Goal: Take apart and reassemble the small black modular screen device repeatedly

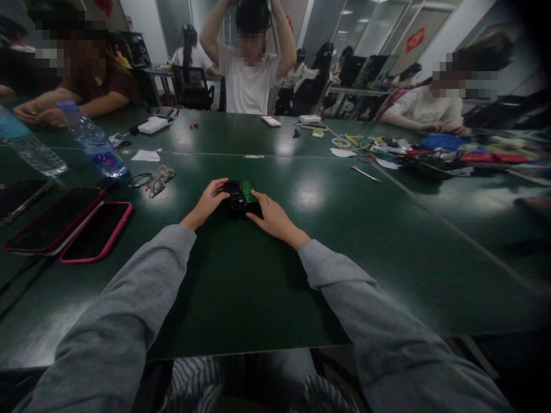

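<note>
Fingers [224,195] of the left hand [209,198] and right hand [274,217] look clamped on a black rectangular device [235,198] with green panel [248,190]; uneven pressure could tip it

2 gray-sleeved arms [133,287] over dark green table [241,298]; left hand [210,198] and right hand [273,215] grip small black case [236,201] with green panel [248,188]. At left, 2 plastic bottles [97,143], phones [97,232], eyeglasses [157,184]. At right, cable heap [430,154]. Opposite, person in white shirt [247,83], arms raised.

Device [235,200] between hands [275,217], phones [97,233] left.
</note>
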### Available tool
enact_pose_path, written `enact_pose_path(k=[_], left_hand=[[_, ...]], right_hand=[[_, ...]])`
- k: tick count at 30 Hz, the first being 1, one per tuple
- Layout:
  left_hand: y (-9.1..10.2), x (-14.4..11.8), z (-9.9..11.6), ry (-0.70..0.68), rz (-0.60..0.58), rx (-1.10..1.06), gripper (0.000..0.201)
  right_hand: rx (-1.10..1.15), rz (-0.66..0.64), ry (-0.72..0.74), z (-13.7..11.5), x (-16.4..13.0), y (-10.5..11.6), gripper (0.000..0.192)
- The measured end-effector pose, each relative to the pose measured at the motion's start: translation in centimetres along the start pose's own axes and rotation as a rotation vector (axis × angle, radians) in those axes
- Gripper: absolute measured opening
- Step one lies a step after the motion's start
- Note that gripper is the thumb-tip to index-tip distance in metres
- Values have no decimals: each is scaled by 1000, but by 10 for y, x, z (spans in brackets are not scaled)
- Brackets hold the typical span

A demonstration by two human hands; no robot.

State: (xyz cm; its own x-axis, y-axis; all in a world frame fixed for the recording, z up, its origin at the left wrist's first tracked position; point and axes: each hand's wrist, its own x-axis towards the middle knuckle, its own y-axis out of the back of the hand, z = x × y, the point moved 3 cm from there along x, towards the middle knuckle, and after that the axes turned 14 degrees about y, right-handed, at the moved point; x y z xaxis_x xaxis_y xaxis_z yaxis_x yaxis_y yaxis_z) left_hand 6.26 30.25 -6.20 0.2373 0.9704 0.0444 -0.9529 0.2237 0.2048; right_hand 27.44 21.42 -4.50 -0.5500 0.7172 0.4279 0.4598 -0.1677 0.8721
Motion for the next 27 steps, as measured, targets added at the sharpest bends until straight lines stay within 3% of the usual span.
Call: enact_pose_path(k=[15,27], left_hand=[[-1,-3,2,6,-7,-94,46],[-1,-3,2,-21,10,2,42]], right_hand=[[49,-20,-12,1,0,0,69],[43,-13,-10,3,0,-2,69]])
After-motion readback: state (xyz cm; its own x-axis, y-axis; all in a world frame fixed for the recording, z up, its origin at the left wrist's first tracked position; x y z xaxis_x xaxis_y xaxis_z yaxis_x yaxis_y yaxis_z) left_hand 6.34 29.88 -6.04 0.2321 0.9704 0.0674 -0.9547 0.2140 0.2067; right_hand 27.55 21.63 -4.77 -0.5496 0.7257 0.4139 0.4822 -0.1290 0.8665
